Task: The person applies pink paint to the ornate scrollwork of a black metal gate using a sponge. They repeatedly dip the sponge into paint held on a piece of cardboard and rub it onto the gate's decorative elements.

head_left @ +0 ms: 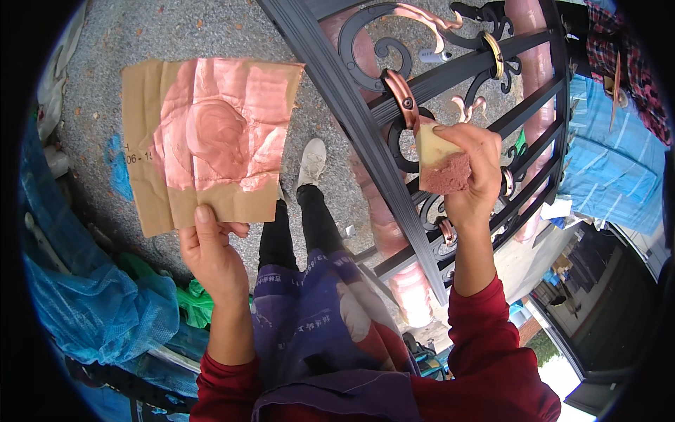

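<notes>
My left hand (pixel 213 246) grips the lower edge of a piece of brown cardboard (pixel 246 205), thumb on top. A pool of wet copper-coloured paint (pixel 218 137) is smeared over the cardboard's upper face. In my right hand (pixel 479 162) is a pale yellow sponge (pixel 439 151), its lower end stained reddish copper. The sponge's tip is at a copper-coloured collar (pixel 401 95) on a black metal gate panel (pixel 344 105); whether they touch I cannot tell. Scrollwork on the panel has copper-tinted parts, and one collar (pixel 494 55) farther off looks gold.
Pink-wrapped supports (pixel 383 204) lie under the panel. Blue plastic sheeting (pixel 105 309) is heaped at the left, with more blue sheeting (pixel 612 176) at the right. Another person in a plaid shirt (pixel 629 70) is at the far right. Grey rough ground (pixel 211 32) lies beneath.
</notes>
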Tool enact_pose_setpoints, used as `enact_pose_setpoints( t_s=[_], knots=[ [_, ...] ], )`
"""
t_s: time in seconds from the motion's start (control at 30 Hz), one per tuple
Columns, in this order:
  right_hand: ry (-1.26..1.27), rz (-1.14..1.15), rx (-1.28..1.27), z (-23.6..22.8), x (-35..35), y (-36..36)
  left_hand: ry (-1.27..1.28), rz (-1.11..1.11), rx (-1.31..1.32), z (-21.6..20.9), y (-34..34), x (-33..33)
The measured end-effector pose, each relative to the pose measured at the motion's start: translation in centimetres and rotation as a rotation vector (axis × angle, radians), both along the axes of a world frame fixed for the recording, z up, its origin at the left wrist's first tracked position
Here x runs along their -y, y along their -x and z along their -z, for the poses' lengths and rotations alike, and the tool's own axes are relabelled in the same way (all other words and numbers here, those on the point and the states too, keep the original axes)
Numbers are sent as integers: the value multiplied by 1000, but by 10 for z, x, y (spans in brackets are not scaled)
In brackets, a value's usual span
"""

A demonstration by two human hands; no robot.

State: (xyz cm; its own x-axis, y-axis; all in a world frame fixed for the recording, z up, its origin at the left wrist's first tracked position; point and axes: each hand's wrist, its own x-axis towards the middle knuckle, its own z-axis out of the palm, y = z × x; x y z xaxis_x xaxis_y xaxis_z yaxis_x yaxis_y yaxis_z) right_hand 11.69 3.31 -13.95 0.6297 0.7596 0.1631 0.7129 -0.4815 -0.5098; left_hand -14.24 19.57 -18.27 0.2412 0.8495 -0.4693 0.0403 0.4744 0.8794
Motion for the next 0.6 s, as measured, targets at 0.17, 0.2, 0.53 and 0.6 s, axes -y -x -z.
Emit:
enact_pose_setpoints(
  t_s=[0.17,0.2,0.53,0.6],
  knots=[
    [-114,67,-15,1,2,2,1,25,8,2,5,-4],
    [-105,61,-24,5,0,3,4,23,11,1,4,-5],
    [-186,217,-224,-3,5,-6,-6,54,-2,-3,9,-19],
    [-139,180,-240,-5,-9,-15,-10,58,3,-3,7,-20]
  ],
)
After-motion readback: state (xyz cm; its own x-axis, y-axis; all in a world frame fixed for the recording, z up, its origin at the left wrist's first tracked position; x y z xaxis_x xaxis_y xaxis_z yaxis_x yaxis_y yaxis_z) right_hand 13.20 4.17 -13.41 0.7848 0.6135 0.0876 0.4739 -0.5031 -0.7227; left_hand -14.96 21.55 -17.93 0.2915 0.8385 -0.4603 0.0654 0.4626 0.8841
